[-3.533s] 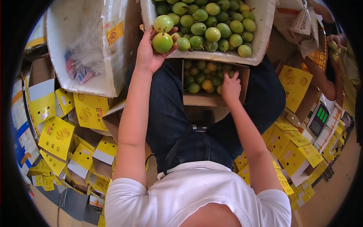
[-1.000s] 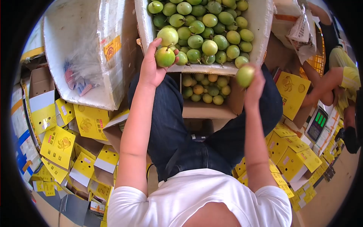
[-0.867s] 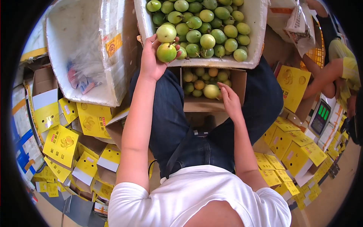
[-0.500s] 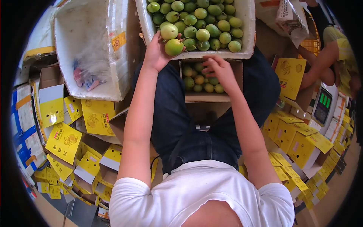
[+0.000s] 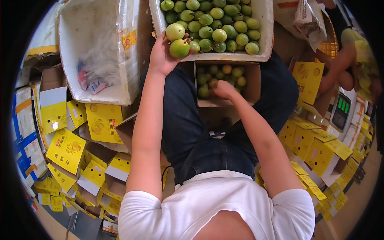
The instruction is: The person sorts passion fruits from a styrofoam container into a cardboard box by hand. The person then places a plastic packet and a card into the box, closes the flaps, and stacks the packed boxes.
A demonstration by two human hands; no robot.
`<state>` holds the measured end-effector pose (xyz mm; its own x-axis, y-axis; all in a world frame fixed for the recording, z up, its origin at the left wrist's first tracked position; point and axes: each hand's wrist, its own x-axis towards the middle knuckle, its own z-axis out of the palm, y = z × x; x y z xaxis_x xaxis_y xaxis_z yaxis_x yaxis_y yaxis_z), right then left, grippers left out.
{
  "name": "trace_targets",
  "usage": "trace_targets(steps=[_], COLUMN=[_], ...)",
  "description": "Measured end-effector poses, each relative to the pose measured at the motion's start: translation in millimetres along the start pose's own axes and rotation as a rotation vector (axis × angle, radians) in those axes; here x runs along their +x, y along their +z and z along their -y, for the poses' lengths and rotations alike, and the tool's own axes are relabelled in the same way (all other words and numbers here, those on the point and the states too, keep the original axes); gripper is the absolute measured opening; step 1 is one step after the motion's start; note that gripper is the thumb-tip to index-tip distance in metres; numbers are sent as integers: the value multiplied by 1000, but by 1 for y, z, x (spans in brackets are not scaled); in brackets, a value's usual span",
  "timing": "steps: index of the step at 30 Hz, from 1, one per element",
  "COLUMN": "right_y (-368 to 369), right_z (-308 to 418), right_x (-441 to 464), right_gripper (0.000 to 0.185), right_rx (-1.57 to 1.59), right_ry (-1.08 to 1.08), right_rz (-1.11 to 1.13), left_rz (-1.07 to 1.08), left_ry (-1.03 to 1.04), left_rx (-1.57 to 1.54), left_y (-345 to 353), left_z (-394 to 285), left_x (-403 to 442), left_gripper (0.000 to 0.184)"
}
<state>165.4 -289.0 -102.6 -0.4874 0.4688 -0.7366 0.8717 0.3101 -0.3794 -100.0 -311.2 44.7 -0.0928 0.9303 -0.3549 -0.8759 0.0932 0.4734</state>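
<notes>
My left hand [image 5: 164, 56] is closed around two large green-yellow passion fruits, an upper one [image 5: 175, 32] and a lower one [image 5: 179, 49], at the near left corner of a white foam box [image 5: 265, 52]. That box is filled with green passion fruits [image 5: 219, 35]. Between my knees stands a small open cardboard box [image 5: 253, 82] with smaller yellow-green passion fruits [image 5: 237, 72] inside. My right hand [image 5: 225, 89] reaches down into it, its fingers curled among the fruits. Whatever those fingers grip is hidden from above.
To the left stands another foam box [image 5: 90, 44] with plastic wrap and colored scraps inside. Yellow printed cartons [image 5: 66, 148] crowd the left floor, and more [image 5: 314, 144] lie right. A digital scale [image 5: 341, 112] and another person's arm [image 5: 340, 66] are at the right.
My right hand has moved from above the cardboard box down into it, and its fingers have curled in. My left hand still holds the two passion fruits.
</notes>
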Motion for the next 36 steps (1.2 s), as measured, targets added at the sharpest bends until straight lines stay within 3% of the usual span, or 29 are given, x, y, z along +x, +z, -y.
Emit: trace_targets(steps=[2,4,8,10,11,14,16,17,18,19,21,22,24,25,29,31,32,33,35,36], right_y=[-13,-7,-16,-26,-27,-22,-13,-6,-2,2,5,6,7,-10,-27,-21,-28,-36,-43,-43], right_z=[-26,-30,-50,-73,-80,-65,-47,-45,-38,-32,-20,-13,-1,13,26,36,26,9,-33,-22], right_x=[-7,-2,9,15,17,14,2,4,7,9,16,21,35,40,81,94,97,115,159,142], right_gripper=[21,22,26,29,31,31,30,31,30,30,25,27,35,43,45,54,60,60,59,59], right_rx=[146,74,107,90,24,0,117,295,423,431,515,473,275,170,123,516,684,693,903,903], right_ry=[396,431,465,543,503,511,161,-170,-236,-235,195,294,258,377,367,333,440,436,488,492], right_rz=[-685,-1139,-960,-402,-346,-374,-434,-408,-329,-329,-607,-630,-538,-281,-226,-92,160,149,1083,1082], left_rz=[-21,-56,-109,-126,-145,-143,-96,-84,-85,-105,-126,-123,-120,-123,-158,-150,-139,-139,-139,-147], left_ry=[19,10,-6,-10,-6,-7,15,6,0,-8,-14,-24,-39,-23,-34,-45,-44,-39,-38,-43], left_rx=[-30,-32,4,16,27,20,22,-4,0,7,23,41,61,54,54,66,64,66,74,75], left_y=[-8,-8,-2,2,4,3,-4,-7,-4,-1,3,5,7,7,7,7,5,6,8,9], left_z=[-4,-4,-3,-1,-2,-3,-2,-1,1,2,2,2,4,4,3,3,2,2,0,1], left_x=[1,2,4,3,3,3,6,9,9,9,9,9,8,9,8,8,9,9,10,10], left_gripper=[47,47,48,48,48,47,48,49,49,49,49,49,49,49,50,49,49,49,49,48])
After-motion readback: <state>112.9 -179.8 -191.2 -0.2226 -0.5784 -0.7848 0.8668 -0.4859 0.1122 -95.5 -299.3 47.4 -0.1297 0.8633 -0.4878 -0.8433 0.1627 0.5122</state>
